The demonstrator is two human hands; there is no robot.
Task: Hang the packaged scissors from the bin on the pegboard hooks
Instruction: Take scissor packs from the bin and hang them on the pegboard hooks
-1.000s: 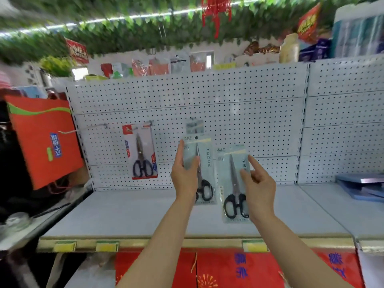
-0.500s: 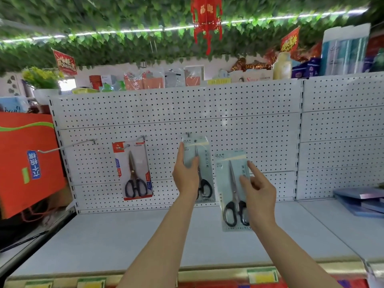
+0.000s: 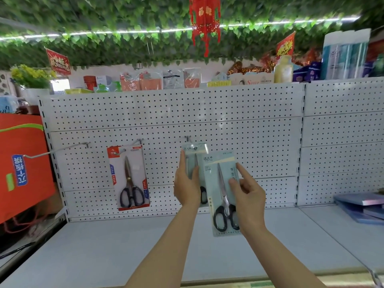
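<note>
My left hand (image 3: 187,186) grips a pale blue scissors package (image 3: 195,154) whose top sits right under a short hook (image 3: 188,139) on the white pegboard (image 3: 239,142). My right hand (image 3: 247,194) holds a second pale blue scissors package (image 3: 222,190), black handles down, overlapping the first pack on its right. A red-carded scissors package (image 3: 129,177) hangs from another hook (image 3: 139,140) to the left. A long bare hook (image 3: 58,150) sticks out at far left. The bin is out of view.
A grey shelf (image 3: 145,250) runs below the pegboard. An orange bag (image 3: 22,163) hangs at the left. Blue folders (image 3: 363,206) lie on the shelf at right. Assorted goods line the top ledge under green leaf garlands and a red ornament (image 3: 204,21).
Both hands have risen toward the pegboard. The left pack's top has reached the middle hook, and the right pack has shifted left to overlap it. The camera tilted upward.
</note>
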